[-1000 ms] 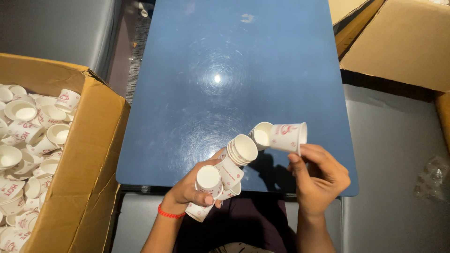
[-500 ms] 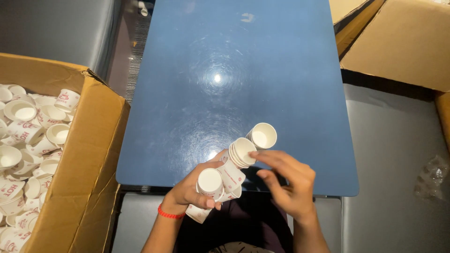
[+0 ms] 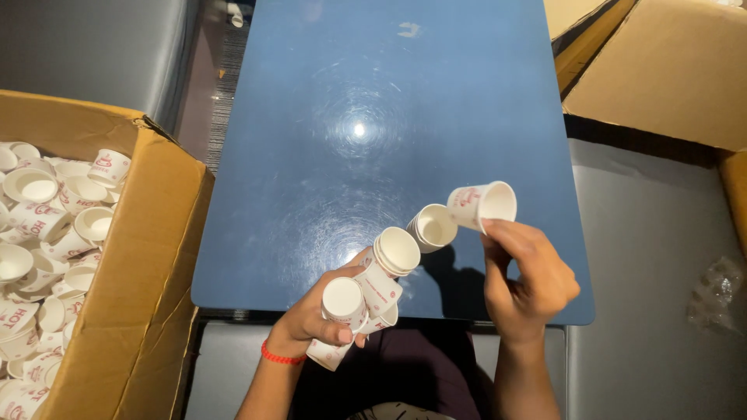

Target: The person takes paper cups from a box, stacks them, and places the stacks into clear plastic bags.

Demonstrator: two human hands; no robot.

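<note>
Since 0.5 s ago, 2 paper cups (image 3: pixel 465 216) have been lifted clear in the closed right hand (image 3: pixel 527 281), while nested stacks (image 3: pixel 366 295) stay gripped by the left hand (image 3: pixel 315 323).

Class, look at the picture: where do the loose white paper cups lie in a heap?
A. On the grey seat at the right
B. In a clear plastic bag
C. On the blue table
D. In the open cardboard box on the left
D: the cardboard box at the left edge is open and filled with loose cups, while the blue table bears none.
</note>
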